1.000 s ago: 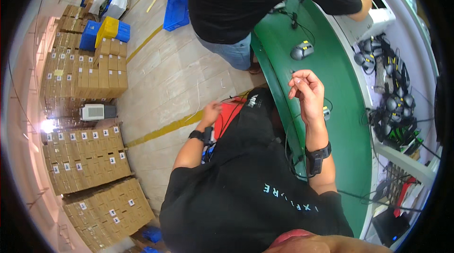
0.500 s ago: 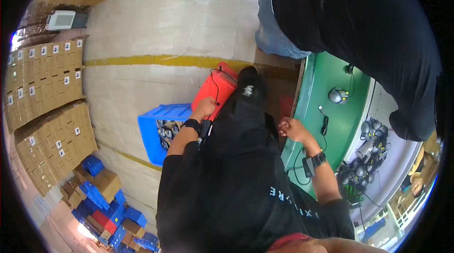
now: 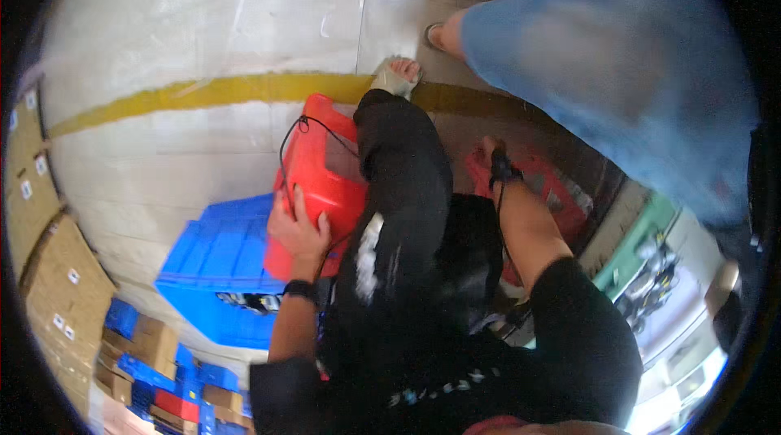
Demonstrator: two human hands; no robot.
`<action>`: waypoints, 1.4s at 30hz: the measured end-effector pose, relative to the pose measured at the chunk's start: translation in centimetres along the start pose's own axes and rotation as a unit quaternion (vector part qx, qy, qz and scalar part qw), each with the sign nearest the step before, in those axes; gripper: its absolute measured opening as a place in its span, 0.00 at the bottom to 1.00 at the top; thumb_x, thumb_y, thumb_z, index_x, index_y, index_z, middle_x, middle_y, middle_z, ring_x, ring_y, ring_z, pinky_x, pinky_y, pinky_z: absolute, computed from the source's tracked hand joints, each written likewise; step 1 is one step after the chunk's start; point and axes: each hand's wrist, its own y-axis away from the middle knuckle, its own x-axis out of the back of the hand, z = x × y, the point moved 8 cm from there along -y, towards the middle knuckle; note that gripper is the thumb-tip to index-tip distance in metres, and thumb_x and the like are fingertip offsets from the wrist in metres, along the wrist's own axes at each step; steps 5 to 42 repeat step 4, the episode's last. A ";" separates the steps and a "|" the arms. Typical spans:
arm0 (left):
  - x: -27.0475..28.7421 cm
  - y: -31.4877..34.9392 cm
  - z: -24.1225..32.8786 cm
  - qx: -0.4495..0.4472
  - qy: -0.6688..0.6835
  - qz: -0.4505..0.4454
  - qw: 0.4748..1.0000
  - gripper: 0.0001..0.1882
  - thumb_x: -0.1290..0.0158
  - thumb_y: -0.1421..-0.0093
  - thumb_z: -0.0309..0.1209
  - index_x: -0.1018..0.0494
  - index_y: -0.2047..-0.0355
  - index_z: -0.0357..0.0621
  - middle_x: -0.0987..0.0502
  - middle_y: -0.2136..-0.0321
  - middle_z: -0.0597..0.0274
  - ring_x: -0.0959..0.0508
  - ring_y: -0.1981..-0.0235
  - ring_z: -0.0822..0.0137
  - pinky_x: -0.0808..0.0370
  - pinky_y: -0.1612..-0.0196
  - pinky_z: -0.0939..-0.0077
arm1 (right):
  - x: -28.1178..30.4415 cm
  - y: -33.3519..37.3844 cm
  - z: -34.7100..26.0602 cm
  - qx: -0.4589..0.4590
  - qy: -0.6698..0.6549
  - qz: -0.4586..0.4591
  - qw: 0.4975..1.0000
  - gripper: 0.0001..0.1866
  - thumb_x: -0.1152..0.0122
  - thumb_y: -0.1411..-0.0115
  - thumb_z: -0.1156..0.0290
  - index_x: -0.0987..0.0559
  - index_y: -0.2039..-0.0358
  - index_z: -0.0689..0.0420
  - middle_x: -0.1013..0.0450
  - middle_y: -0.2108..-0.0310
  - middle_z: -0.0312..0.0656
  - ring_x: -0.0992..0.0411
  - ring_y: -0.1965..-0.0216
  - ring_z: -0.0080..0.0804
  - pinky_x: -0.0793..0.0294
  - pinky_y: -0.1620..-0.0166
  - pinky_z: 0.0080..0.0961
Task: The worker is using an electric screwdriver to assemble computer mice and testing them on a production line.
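My left hand (image 3: 299, 230) lies with spread fingers on the side of a red plastic piece that looks like a stool or seat (image 3: 317, 179). A thin black cable (image 3: 285, 150) loops over that piece. My right hand (image 3: 490, 152) reaches down on the other side of my black-trousered leg, beside a red plastic frame (image 3: 553, 199) low near the floor. Its fingers are small and blurred, so whether they grip the frame is not clear. Black bands circle both my wrists, and a cable runs along my right forearm.
Beside my left forearm stands a blue crate (image 3: 220, 252) holding dark and pale items. A person in blue clothing (image 3: 602, 52) stands close at the upper right. The green workbench (image 3: 630, 248) carries several dark devices. Cardboard boxes (image 3: 69, 305) are stacked at the far left.
My view has swung down and right. My right hand has gone from beside the bench edge down toward the red frame. My left hand now lies flatter on the red piece.
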 end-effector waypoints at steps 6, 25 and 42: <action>1.8 1.6 -3.3 -0.028 0.082 -0.032 0.996 0.42 0.47 0.41 0.48 0.44 0.32 0.38 0.40 0.39 0.29 0.36 0.41 0.34 0.37 0.41 0.40 | -21.3 3.9 -26.5 0.203 0.747 -0.155 0.614 0.32 0.51 0.34 0.44 0.25 0.42 0.57 0.27 0.43 0.48 0.33 0.38 0.34 0.39 0.36 0.33; 1.8 1.6 -3.3 -0.028 0.082 -0.032 0.996 0.42 0.47 0.41 0.48 0.44 0.32 0.38 0.40 0.39 0.29 0.36 0.41 0.34 0.37 0.41 0.40 | -21.3 3.9 -26.5 0.203 0.747 -0.155 0.614 0.32 0.51 0.34 0.44 0.25 0.42 0.57 0.27 0.43 0.48 0.33 0.38 0.34 0.39 0.36 0.33; 1.8 1.6 -3.3 -0.028 0.082 -0.032 0.996 0.42 0.47 0.41 0.48 0.44 0.32 0.38 0.40 0.39 0.29 0.36 0.41 0.34 0.37 0.41 0.40 | -21.3 3.9 -26.5 0.203 0.747 -0.155 0.614 0.32 0.51 0.34 0.44 0.25 0.42 0.57 0.27 0.43 0.48 0.33 0.38 0.34 0.39 0.36 0.33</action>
